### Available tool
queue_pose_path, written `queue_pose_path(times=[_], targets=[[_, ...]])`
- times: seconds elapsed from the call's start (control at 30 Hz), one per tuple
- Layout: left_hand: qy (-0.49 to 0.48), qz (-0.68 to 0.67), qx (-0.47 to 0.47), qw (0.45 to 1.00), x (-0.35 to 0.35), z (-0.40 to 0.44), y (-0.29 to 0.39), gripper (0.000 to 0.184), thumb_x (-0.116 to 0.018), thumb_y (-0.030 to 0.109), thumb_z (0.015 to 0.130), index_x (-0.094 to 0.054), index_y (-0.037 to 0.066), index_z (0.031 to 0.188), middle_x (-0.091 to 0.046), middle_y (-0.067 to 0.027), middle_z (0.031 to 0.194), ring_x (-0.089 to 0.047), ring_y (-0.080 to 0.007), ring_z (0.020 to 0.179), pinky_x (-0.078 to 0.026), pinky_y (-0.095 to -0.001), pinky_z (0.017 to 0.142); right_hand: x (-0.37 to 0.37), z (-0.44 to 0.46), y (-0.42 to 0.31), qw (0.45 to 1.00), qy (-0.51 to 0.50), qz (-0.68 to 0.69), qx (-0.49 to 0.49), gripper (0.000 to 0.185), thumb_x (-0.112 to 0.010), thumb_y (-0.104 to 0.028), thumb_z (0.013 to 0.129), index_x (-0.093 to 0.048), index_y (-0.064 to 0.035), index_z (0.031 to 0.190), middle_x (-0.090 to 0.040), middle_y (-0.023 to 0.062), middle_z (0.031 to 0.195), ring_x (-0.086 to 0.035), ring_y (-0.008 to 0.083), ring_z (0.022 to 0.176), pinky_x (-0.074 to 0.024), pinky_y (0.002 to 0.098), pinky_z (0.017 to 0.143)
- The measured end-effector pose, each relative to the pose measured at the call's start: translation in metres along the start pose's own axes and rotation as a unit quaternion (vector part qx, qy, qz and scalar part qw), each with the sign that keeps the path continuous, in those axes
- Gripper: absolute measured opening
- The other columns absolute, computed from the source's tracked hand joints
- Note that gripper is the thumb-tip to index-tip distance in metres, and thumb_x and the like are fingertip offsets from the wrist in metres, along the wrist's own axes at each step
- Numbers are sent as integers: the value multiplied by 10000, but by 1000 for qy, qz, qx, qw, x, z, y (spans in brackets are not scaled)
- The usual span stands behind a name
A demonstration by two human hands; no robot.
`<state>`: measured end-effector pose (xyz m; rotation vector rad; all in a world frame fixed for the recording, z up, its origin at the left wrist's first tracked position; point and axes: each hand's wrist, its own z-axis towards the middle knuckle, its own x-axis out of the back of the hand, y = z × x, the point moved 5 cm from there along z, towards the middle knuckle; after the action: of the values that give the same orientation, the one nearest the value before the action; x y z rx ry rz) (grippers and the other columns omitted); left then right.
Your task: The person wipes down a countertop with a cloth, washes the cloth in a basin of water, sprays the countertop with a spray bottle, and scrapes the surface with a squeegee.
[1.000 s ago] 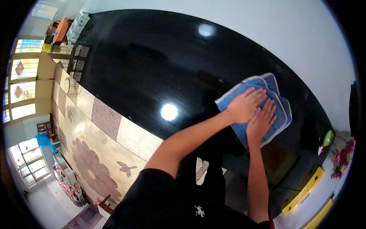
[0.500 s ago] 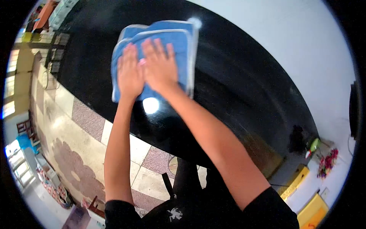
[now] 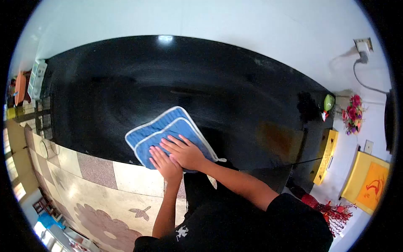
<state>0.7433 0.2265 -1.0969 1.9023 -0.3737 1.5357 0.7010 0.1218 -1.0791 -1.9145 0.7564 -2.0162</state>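
A folded blue cloth (image 3: 157,128) with pale edging lies on the glossy black tabletop (image 3: 235,109), close to its near edge. A small loop sticks out at its right corner. My left hand (image 3: 168,167) rests flat on the cloth's near part, fingers stretched out. Beside it, my right hand (image 3: 188,154) also presses flat on the cloth with fingers extended and slightly spread. The two hands touch or overlap at their inner sides. Neither hand is closed around the fabric.
A white wall (image 3: 201,19) borders the far edge. Toward the right are a green object (image 3: 329,102), flowers (image 3: 354,113), a yellow box-like piece (image 3: 325,157) and a plugged-in cable (image 3: 362,59). Patterned floor tiles (image 3: 98,172) show below left.
Both hands and the cloth have come back from farther out on the tabletop to its near edge, close to my body. The cloth is now turned at an angle, and my view has rotated.
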Motion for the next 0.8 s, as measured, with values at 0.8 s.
queue_pose_path(times=[0.8], targets=[[-205,-77,-270,938,17,96,116,437,-782,132,782,-627,85,1188,-602,-122,1139,-562,-315,1107,-456,-424,958,158,-110,144,982,-50,-89,-161,468,-822,-211,714,-643,-113,1136,-622,74,1123,-588,302,1071,-500,445,879]])
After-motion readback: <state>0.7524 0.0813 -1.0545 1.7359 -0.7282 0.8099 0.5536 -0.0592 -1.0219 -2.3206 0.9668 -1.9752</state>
